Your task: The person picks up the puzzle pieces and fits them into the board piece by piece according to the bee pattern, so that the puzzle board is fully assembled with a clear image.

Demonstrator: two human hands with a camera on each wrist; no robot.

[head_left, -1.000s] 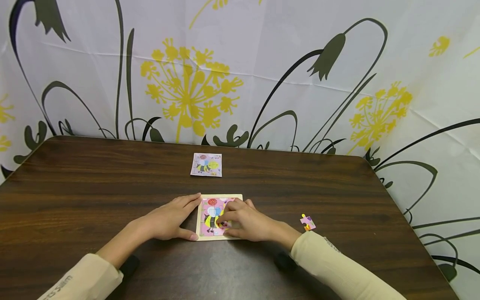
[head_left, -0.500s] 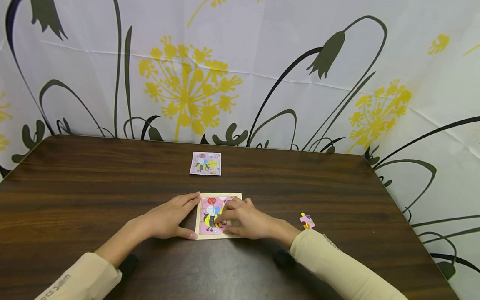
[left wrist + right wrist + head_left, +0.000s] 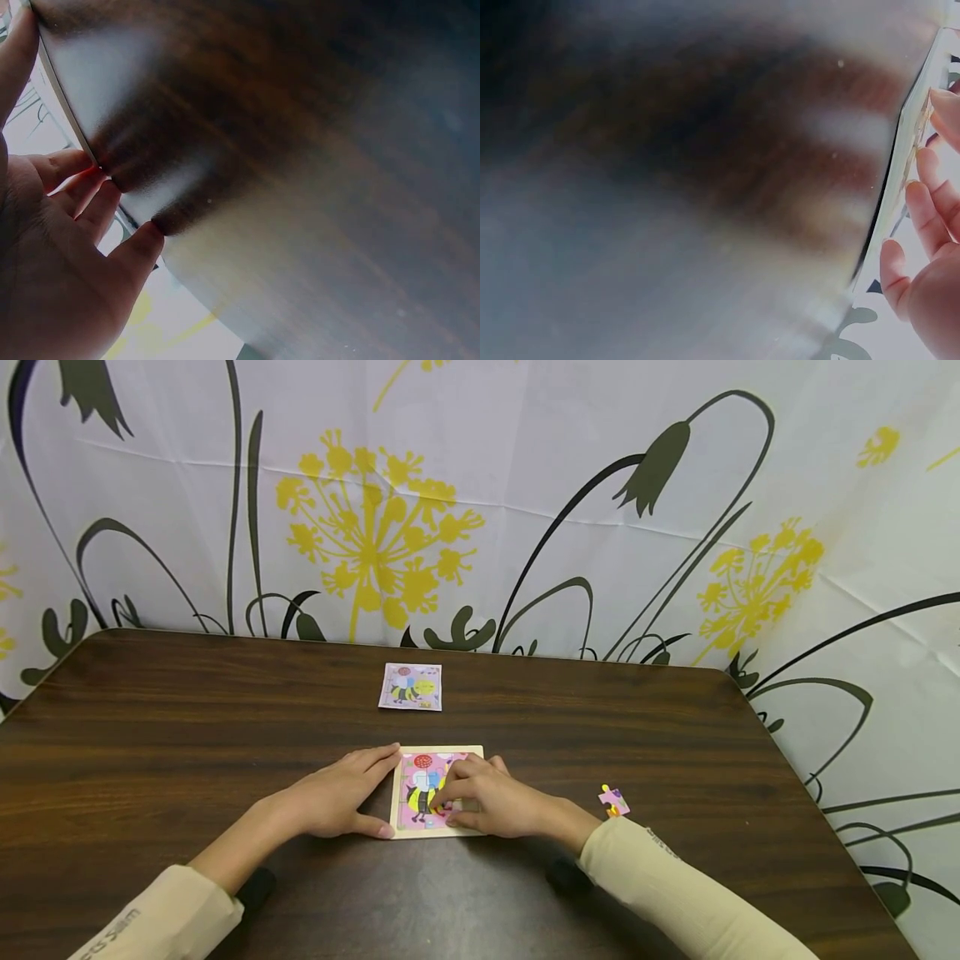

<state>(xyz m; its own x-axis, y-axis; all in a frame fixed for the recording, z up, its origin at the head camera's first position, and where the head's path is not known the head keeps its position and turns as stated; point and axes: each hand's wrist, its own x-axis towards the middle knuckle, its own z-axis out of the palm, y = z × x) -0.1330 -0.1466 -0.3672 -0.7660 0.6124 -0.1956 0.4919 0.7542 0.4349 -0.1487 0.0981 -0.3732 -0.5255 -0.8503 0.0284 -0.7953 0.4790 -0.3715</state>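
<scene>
A small square puzzle board (image 3: 442, 751) with a pink bee picture lies on the dark wooden table (image 3: 187, 735), near its front middle. My left hand (image 3: 352, 793) lies flat beside the board, straight fingers and thumb touching its left edge. My right hand (image 3: 459, 807) is on the board's right half, fingers curled, pinching a puzzle piece against the picture; the piece is mostly hidden. In the left wrist view my fingers (image 3: 90, 217) touch the table by the board's thin edge (image 3: 67, 112). In the right wrist view my fingers (image 3: 930, 217) curl over the board's edge (image 3: 913, 139).
A small reference card (image 3: 410, 687) showing the same bee picture lies farther back on the table. One loose pink puzzle piece (image 3: 614, 801) sits to the right of my right wrist. A flower-printed curtain (image 3: 525, 510) hangs behind the table.
</scene>
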